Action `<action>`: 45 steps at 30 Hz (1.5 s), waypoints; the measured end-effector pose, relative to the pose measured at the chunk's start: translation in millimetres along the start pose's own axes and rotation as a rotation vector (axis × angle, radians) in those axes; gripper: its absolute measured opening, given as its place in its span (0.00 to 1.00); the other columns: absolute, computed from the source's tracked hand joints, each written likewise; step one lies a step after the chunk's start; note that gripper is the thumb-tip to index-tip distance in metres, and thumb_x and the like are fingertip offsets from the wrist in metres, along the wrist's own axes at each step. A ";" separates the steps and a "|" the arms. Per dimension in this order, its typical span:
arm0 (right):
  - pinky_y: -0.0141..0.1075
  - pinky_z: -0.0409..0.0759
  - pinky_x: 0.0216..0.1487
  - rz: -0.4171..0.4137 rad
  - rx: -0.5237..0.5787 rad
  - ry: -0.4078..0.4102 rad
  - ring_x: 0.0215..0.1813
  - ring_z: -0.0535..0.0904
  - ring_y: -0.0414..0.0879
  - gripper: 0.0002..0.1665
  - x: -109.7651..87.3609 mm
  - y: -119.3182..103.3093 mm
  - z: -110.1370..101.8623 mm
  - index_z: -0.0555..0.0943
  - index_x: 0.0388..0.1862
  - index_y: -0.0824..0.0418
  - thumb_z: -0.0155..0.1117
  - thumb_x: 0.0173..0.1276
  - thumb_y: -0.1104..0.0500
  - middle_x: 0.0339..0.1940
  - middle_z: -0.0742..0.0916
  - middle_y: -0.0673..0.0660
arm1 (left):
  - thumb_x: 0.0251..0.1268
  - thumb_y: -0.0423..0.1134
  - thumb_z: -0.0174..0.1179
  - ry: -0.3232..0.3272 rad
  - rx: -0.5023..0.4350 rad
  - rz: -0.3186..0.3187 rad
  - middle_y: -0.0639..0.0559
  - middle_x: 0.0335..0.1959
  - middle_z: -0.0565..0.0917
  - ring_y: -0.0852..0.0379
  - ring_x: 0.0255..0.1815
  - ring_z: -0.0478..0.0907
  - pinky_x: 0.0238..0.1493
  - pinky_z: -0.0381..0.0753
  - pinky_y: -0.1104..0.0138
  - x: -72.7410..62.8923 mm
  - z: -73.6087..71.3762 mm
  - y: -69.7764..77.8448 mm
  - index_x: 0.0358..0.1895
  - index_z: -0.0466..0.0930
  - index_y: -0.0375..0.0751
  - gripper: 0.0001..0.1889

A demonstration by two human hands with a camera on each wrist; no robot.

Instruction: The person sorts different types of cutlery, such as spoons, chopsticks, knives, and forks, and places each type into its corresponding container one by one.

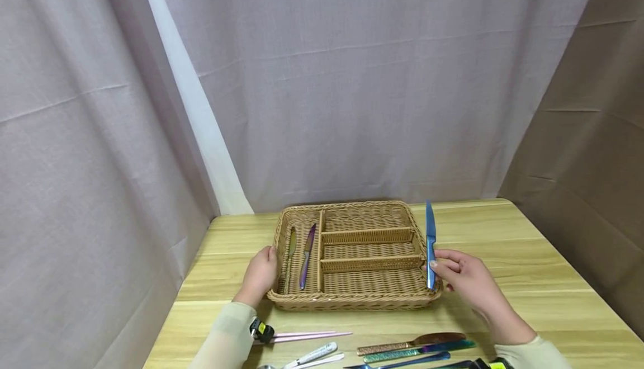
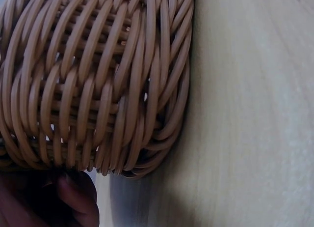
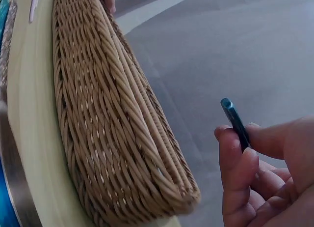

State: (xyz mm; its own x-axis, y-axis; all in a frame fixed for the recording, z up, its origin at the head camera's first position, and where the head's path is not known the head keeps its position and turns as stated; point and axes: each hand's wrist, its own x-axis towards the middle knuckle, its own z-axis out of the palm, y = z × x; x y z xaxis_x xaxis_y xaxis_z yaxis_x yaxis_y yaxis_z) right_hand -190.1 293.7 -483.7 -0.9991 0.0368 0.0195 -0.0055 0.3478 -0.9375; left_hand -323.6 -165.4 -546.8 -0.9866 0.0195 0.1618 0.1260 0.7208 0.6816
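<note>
My right hand [image 1: 468, 279] pinches a blue table knife [image 1: 430, 246] by its handle between thumb and fingers. The blade points away from me, above the right rim of a wicker cutlery basket [image 1: 352, 300]. In the right wrist view, the handle end of the knife [image 3: 234, 120] sticks out between the fingertips. My left hand [image 1: 260, 273] grips the left side of the basket; the left wrist view shows curled fingers [image 2: 78, 197] against the wickerwork. Inside the long left compartment lie a gold knife [image 1: 292, 249] and a purple knife [image 1: 307, 257], side by side.
Three compartments fill the basket's right part, split by dividers [image 1: 367, 237]. In front lie pink chopsticks [image 1: 312, 336], white-handled cutlery [image 1: 314, 353], a copper knife [image 1: 410, 343], a green-purple knife [image 1: 417, 351] and more blue cutlery [image 1: 402, 362]. Grey curtains [image 1: 352, 106] hang behind the wooden table [image 1: 528, 268].
</note>
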 end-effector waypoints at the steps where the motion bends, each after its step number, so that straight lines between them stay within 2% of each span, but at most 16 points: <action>1: 0.36 0.83 0.31 0.004 0.016 -0.010 0.35 0.85 0.43 0.33 2.7 -0.5 1.9 0.68 0.78 0.79 0.65 0.85 0.62 0.49 0.94 0.62 | 0.93 0.44 0.41 -0.002 0.003 -0.001 0.37 0.46 0.88 0.35 0.52 0.87 0.57 0.83 0.39 0.3 -0.2 0.3 0.46 0.84 0.36 0.22; 5: 0.35 0.83 0.31 0.025 0.084 -0.060 0.34 0.83 0.44 0.32 15.0 -4.7 12.1 0.67 0.78 0.79 0.64 0.84 0.64 0.46 0.93 0.61 | 0.93 0.44 0.41 -0.007 0.009 -0.004 0.38 0.46 0.88 0.38 0.50 0.87 0.55 0.83 0.39 1.0 -1.7 1.7 0.48 0.84 0.36 0.22; 9: 0.35 0.85 0.34 0.023 0.146 -0.107 0.40 0.85 0.47 0.29 27.7 -10.7 26.3 0.69 0.76 0.78 0.63 0.84 0.65 0.46 0.91 0.58 | 0.93 0.44 0.42 -0.005 0.013 0.000 0.38 0.45 0.88 0.38 0.49 0.87 0.55 0.83 0.39 1.5 -3.2 3.2 0.47 0.84 0.36 0.21; 18: 0.35 0.85 0.34 0.022 0.169 -0.150 0.41 0.88 0.48 0.24 60.4 -28.9 63.6 0.76 0.69 0.75 0.67 0.83 0.62 0.42 0.92 0.56 | 0.94 0.44 0.41 -0.016 0.017 -0.017 0.40 0.42 0.87 0.42 0.45 0.85 0.52 0.83 0.41 1.5 -5.0 3.6 0.44 0.82 0.39 0.21; 22: 0.32 0.83 0.31 0.024 0.194 -0.166 0.38 0.89 0.47 0.22 72.7 -36.5 86.2 0.78 0.66 0.75 0.69 0.80 0.63 0.41 0.92 0.56 | 0.93 0.44 0.41 -0.015 0.023 -0.012 0.39 0.42 0.87 0.40 0.45 0.86 0.52 0.83 0.40 2.0 -6.6 1.3 0.45 0.82 0.37 0.21; 28: 0.31 0.80 0.27 0.054 0.233 -0.207 0.32 0.88 0.43 0.18 83.7 -45.2 121.9 0.81 0.60 0.75 0.70 0.77 0.65 0.35 0.92 0.56 | 0.93 0.44 0.41 -0.028 0.024 -0.008 0.36 0.47 0.88 0.35 0.52 0.87 0.56 0.83 0.38 0.8 -5.6 -1.2 0.49 0.83 0.34 0.22; 32: 0.31 0.79 0.26 0.057 0.205 -0.230 0.31 0.87 0.42 0.15 88.1 -53.2 139.8 0.83 0.57 0.72 0.71 0.76 0.65 0.34 0.92 0.55 | 0.94 0.44 0.41 -0.031 0.030 0.001 0.36 0.49 0.88 0.33 0.55 0.87 0.59 0.82 0.38 0.5 -2.4 -0.4 0.51 0.83 0.34 0.22; 39: 0.33 0.77 0.27 0.046 0.093 -0.266 0.33 0.90 0.46 0.14 95.1 -66.4 166.4 0.85 0.55 0.68 0.74 0.75 0.63 0.34 0.92 0.56 | 0.94 0.43 0.41 -0.025 0.027 0.016 0.33 0.52 0.88 0.31 0.57 0.86 0.62 0.82 0.38 -0.5 -1.0 3.3 0.54 0.83 0.32 0.22; 45: 0.30 0.69 0.23 0.033 0.026 -0.290 0.25 0.85 0.40 0.11 101.8 -70.0 191.8 0.87 0.48 0.67 0.77 0.71 0.63 0.31 0.89 0.56 | 0.94 0.43 0.41 -0.028 0.026 0.006 0.32 0.54 0.88 0.30 0.59 0.85 0.63 0.81 0.37 -0.7 -1.1 4.3 0.56 0.83 0.31 0.22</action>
State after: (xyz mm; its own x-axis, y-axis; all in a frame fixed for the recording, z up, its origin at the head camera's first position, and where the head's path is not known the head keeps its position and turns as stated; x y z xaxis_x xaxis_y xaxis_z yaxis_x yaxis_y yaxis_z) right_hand -299.3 93.5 -482.7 -0.9690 -0.2226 -0.1075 0.0299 0.3264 -0.9448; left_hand -322.2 -163.1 -543.2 -0.9884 0.0434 0.1458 0.1300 0.7385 0.6616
